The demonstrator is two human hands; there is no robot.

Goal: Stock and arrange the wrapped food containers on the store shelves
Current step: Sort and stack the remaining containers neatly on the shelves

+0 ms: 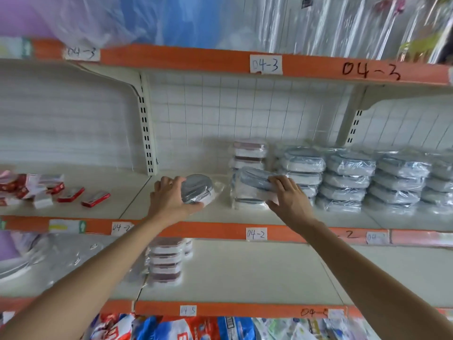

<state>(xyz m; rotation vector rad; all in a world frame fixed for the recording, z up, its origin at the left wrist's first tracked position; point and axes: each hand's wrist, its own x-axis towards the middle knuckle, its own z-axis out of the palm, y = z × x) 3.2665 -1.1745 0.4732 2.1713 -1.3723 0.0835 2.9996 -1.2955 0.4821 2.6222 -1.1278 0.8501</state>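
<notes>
While both arms reach onto the middle shelf with the orange front strip (220,229), each hand holds one container. Left hand (169,197): fingers curled over the far edge, thumb along the near edge of a grey oval food container in clear plastic wrap (198,190), tilted up on its edge, lower side at or near the shelf surface; contact not clear. Right hand (289,197): fingers wrapped over the top of a second grey plastic-wrapped container (255,180), thumb underneath, holding it tilted on top of a short stack of white wrapped containers (247,203).

Just behind the right hand's grip: a taller stack of white containers with dark red lids (250,153). Right of that grip: rows of stacked grey wrapped containers (348,182), running to the frame edge. The two held containers are near each other with a gap of bare shelf between them.

Well left of the left hand's grip: scattered small red-and-white packets (71,195), same shelf. Below the left forearm, on the next shelf down: another stack of red-lidded white containers (166,261). Paper tags (256,234) on the strip read 04-2; upper strip tags read 04-3.
</notes>
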